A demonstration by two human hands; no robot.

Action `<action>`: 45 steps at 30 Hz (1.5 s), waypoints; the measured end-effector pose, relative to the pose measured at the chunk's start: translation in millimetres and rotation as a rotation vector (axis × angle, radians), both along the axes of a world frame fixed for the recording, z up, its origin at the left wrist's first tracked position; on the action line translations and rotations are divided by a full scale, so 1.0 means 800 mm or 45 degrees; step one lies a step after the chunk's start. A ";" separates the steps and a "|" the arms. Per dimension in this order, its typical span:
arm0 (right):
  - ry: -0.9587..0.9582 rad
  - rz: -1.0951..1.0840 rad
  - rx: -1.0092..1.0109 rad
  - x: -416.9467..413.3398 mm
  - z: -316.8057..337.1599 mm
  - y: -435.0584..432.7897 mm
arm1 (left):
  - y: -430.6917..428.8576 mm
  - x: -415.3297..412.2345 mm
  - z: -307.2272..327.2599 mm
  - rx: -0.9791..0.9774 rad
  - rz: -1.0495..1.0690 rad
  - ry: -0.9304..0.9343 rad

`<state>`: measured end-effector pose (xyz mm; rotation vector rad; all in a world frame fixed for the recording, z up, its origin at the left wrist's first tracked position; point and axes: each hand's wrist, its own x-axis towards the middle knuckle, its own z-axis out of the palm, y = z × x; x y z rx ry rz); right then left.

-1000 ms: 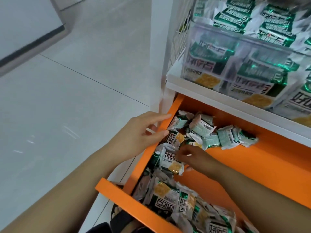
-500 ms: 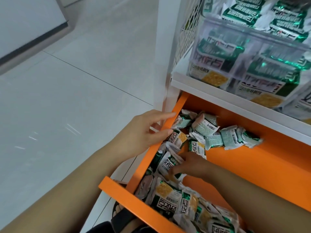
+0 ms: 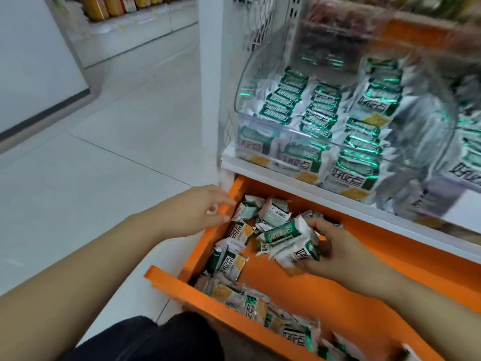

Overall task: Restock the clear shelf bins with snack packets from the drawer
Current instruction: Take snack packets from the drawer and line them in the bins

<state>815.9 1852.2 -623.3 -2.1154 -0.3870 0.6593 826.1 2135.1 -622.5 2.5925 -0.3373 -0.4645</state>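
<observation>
The right hand point(image 3: 338, 254), pressed low among the loose packets half a second ago, has come up off the drawer point(image 3: 338, 303) floor with a bunch of packets point(image 3: 291, 238), and the view has tipped up toward the bin point(image 3: 260, 74) at upper right. The pick looks done; the carry to the bin is next. The bunch sits at frame centre, the fingers point(image 3: 318, 225) curled round its right end, its left end jutting free. The left hand point(image 3: 195, 212) rests nearly flat on the drawer's left wall, holding nothing.
</observation>
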 end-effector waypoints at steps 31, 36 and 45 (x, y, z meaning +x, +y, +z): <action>-0.945 -0.025 -0.162 -0.071 0.207 -0.084 | -0.191 -0.069 0.142 -1.279 0.193 0.221; -0.951 -0.042 -0.126 -0.059 0.204 -0.073 | -0.176 -0.065 0.143 -1.077 0.087 0.066; -0.958 -0.268 -0.237 0.016 0.197 -0.114 | -0.154 0.013 0.183 -0.867 0.224 -0.243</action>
